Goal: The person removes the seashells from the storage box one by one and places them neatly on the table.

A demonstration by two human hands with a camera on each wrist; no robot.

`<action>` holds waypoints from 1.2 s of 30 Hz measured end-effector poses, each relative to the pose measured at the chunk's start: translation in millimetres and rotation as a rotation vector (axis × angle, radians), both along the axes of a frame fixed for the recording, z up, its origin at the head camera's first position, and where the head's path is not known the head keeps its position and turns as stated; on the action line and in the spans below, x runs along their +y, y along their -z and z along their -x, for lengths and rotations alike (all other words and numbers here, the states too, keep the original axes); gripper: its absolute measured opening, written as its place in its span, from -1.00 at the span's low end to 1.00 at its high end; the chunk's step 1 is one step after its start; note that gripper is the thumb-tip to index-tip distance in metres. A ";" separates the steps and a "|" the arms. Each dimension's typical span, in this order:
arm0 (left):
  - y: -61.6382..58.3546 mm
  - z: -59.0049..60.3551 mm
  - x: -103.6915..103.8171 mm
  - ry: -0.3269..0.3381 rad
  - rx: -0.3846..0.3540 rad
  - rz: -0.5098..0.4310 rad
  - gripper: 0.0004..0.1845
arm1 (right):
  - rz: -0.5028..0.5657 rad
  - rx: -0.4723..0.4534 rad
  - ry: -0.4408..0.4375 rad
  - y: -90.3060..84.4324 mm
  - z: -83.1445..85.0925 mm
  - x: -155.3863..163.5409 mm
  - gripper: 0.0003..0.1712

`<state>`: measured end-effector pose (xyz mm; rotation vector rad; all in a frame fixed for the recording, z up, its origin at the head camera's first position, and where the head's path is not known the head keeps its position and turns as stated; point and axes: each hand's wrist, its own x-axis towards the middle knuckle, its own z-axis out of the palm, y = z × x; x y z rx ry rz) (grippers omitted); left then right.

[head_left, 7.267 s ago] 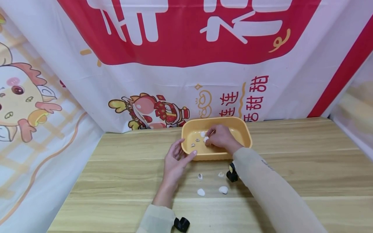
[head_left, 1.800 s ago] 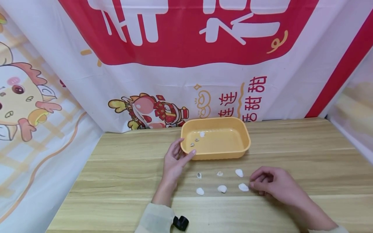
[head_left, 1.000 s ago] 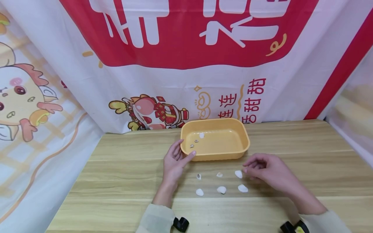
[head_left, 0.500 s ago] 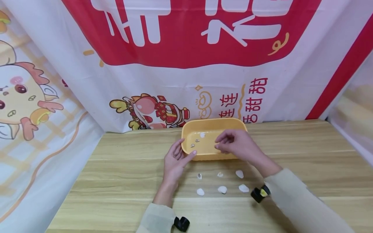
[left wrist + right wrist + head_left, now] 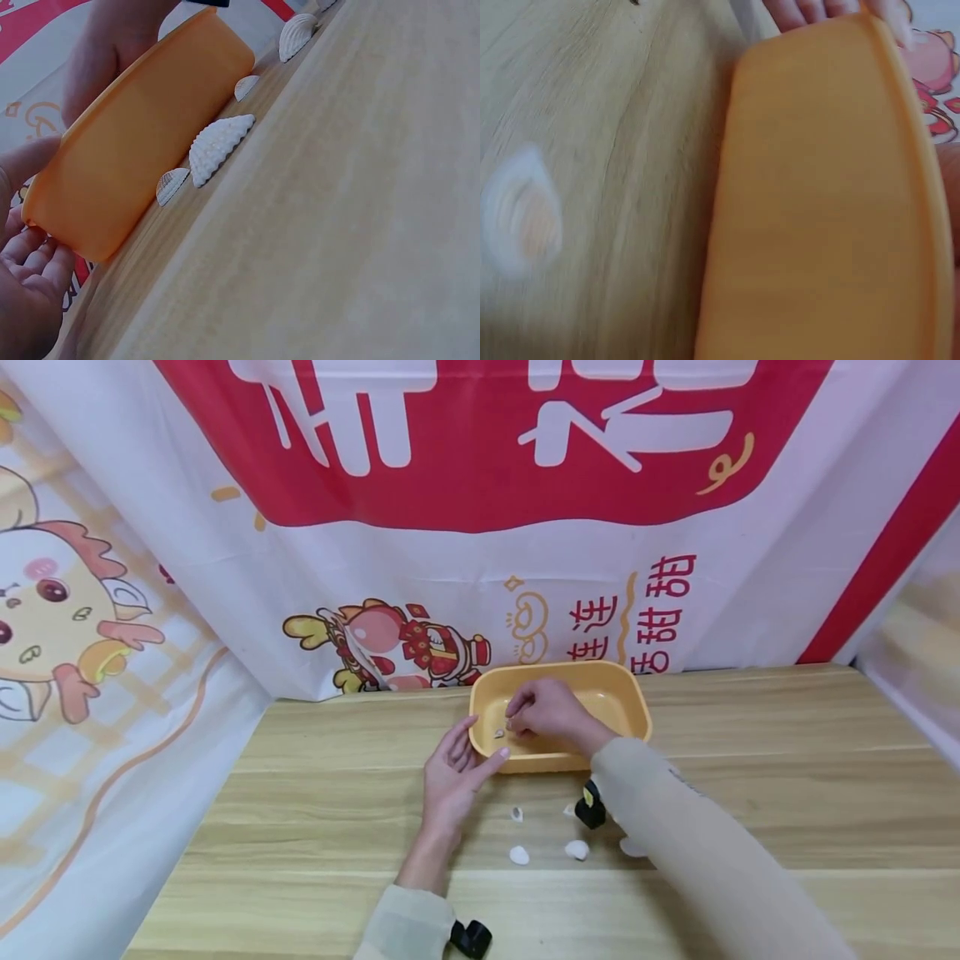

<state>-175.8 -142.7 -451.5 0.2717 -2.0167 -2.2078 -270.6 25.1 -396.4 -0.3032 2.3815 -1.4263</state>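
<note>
Yellow tub (image 5: 543, 764) on a table (image 5: 300, 827)

My left fingers (image 5: 455, 735) clamp its near left corner. My right fingers (image 5: 522, 697) curl inside it, tips beside a small shell (image 5: 499, 734); I cannot tell whether they pinch anything. More shells (image 5: 519, 855) lie in front.

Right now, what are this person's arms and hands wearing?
The left hand and right hand look ungloved. The left sleeve and right sleeve are beige, the right bearing a dark marking. The left camera is black; the right camera, black and yellow.
</note>
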 end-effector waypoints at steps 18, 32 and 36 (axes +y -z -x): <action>-0.9 -0.2 -0.4 -0.011 -0.001 0.003 -0.20 | -0.124 -0.018 -0.029 19.2 14.5 -18.2 -0.88; 1.9 1.1 -0.7 -0.021 -0.017 0.006 -0.21 | -0.139 -0.029 -0.051 17.9 13.7 -13.1 -0.92; 1.4 1.2 -1.1 -0.021 -0.012 0.006 -0.21 | -0.139 -0.039 -0.048 16.6 13.8 -13.5 -0.93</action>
